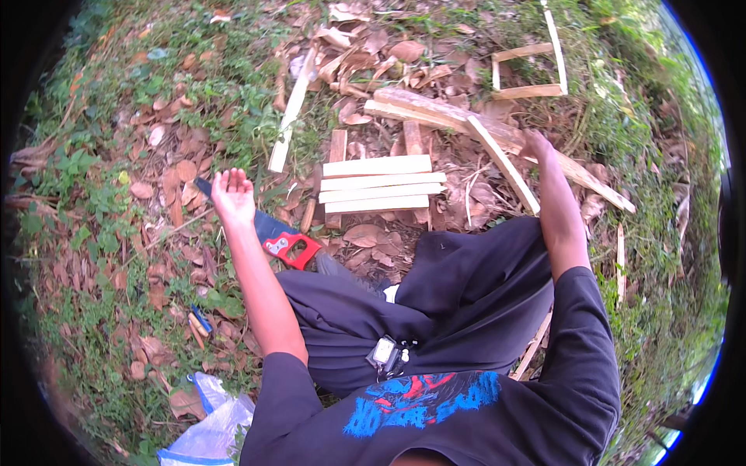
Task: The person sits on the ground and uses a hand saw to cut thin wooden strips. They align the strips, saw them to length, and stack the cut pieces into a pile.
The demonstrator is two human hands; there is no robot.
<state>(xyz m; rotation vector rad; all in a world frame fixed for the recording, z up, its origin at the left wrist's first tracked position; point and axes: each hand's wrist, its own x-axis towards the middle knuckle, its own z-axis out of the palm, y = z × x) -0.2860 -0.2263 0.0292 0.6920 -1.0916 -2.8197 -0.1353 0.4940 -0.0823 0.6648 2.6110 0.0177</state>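
Note:
My left hand (pixel 232 194) is raised palm up with fingers loosely spread and holds nothing. It hovers just above a hand saw (pixel 268 231) with a dark blade and red-and-black handle lying on the leaves. My right hand (pixel 536 145) reaches forward and rests on a long rough plank (pixel 435 109), beside a thin pale slat (pixel 505 165) that leans across it; whether the fingers grip the wood is hard to tell. Between my hands lies a small panel of pale slats (pixel 379 185) nailed side by side on darker cross pieces.
I sit on ground covered with dry leaves and grass, my dark-trousered legs in front. A long pale strip (pixel 291 113) lies at upper left, an open wooden frame (pixel 530 70) at upper right. A plastic bag (pixel 210 431) lies by my left side.

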